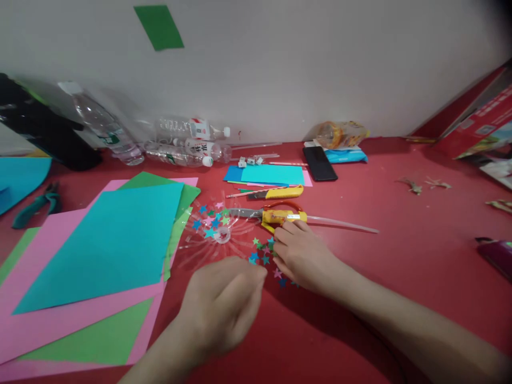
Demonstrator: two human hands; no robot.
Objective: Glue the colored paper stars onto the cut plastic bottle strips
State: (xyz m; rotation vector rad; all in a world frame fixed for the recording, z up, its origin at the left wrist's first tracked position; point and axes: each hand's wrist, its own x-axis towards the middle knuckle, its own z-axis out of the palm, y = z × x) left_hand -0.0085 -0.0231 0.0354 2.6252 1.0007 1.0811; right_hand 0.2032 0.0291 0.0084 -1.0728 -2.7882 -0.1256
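My left hand [224, 304] is closed in a fist above the front of the table; its fingers hide whatever may be inside. Curled fingers and thumb bring my right hand [300, 253] down onto a scatter of small paper stars [254, 257], and what it pinches is hidden. Beyond its fingers lie scissors [245, 213] and a yellow tool [276, 216], apparently a glue gun, with a clear stick [344, 223] pointing right. To the left, a clear plastic bottle top [222, 235], cut into spread strips, has more coloured stars [210, 233] on it.
Coloured paper sheets [108, 240] cover the left side, with pliers [38, 207] beside them. Plastic bottles [176, 153] lie along the wall. A yellow cutter [284, 192], small paper pieces [272, 174] and a phone [320, 163] sit behind the scissors.
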